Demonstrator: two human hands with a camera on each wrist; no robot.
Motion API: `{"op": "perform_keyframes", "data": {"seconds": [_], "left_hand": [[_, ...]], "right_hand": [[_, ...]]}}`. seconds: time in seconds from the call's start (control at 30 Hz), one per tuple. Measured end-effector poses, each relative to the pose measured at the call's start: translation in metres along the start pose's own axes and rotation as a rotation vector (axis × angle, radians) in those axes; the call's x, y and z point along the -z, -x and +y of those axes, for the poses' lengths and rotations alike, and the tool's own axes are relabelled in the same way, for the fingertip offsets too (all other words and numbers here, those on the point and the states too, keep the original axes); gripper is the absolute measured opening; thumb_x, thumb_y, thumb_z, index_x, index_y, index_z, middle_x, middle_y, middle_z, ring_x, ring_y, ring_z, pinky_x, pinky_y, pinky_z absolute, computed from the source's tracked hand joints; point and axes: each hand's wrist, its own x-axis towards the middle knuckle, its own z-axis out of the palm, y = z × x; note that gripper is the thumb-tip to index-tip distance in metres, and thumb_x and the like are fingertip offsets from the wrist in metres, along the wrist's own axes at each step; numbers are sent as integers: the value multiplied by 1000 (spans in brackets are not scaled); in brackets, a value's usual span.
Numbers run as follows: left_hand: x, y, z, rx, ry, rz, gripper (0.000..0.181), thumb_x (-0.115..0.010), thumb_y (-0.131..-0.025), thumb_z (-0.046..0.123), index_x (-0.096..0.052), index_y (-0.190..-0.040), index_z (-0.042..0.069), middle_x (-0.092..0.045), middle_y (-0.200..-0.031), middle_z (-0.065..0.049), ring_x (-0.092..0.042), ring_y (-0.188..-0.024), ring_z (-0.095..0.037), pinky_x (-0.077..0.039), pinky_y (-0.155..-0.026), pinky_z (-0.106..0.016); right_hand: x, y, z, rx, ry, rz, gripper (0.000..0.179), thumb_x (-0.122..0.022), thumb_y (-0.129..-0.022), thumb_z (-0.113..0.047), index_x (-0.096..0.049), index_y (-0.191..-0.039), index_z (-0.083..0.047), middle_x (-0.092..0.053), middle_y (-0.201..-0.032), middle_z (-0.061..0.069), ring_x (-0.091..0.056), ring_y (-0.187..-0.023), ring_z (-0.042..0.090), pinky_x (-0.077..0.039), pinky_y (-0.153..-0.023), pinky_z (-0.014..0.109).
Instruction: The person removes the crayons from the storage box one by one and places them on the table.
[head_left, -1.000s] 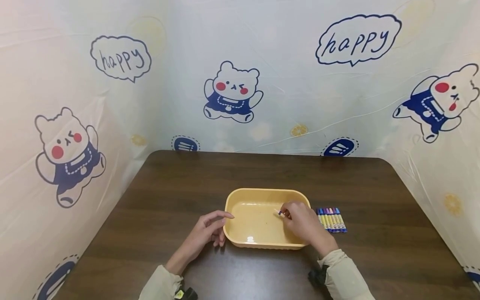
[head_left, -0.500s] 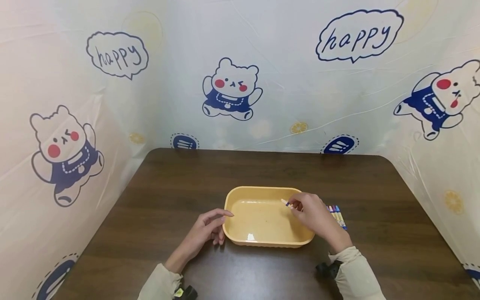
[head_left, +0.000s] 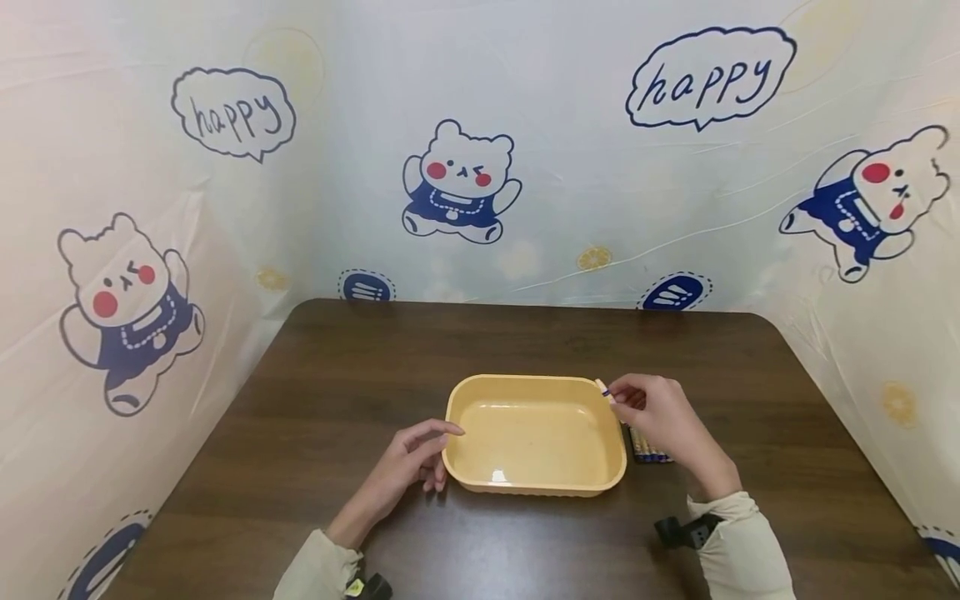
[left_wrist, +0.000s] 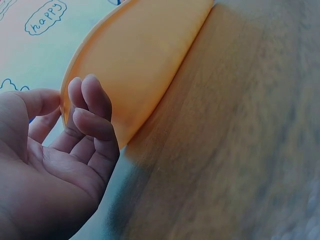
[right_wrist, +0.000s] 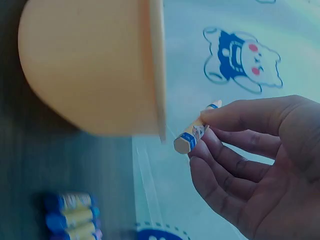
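Note:
My right hand (head_left: 660, 417) pinches a pale crayon (head_left: 602, 388) between thumb and fingers at the right rim of a yellow plastic bin (head_left: 536, 485). In the right wrist view the crayon (right_wrist: 192, 136) has a blue-banded wrapper and points away, just beyond the bin's outer wall (right_wrist: 90, 70). My left hand (head_left: 408, 462) holds the bin's left rim, its index finger reaching over the edge. The left wrist view has the other fingers (left_wrist: 95, 95) bent outside the bin wall (left_wrist: 140, 60).
A row of crayons (head_left: 648, 450) lies on the dark wooden table (head_left: 525, 542) right of the bin, partly covered by the right hand. The row's ends (right_wrist: 72, 217) show in the right wrist view. A printed curtain (head_left: 465, 75) surrounds the table's back and sides.
My right hand has moved right and away from me with the crayon, from over the bin's inside to its right rim. It now covers much of the crayon row. The left hand stays put.

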Motion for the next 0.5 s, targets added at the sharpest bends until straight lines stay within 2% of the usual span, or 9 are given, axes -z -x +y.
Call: {"op": "perform_keyframes", "data": {"seconds": [0.27,0.5], "left_hand": [[1,0,-2,-3,-1,-6,32,-51,-105,20,-58,-128,-2,-56,-64,-9,-60,-55,-20,-44,-48,-23],[1,0,-2,5,11,-5,33,-51,-105,20,-57,-129,-2,-56,-65,-8,-60,-55,-20,-44,-49,-23]], "right_hand": [[22,12,20,-50,64,102,12,-72,-89,-6,-71,-100,-1,-67,-84,6,-61,-74,18,-53,-61,25],[26,30,51,-124,80,155,16,-72,-87,-5,-70,-101,3,-68,-85,8,-62,-74,19,-53,-61,25]]}}
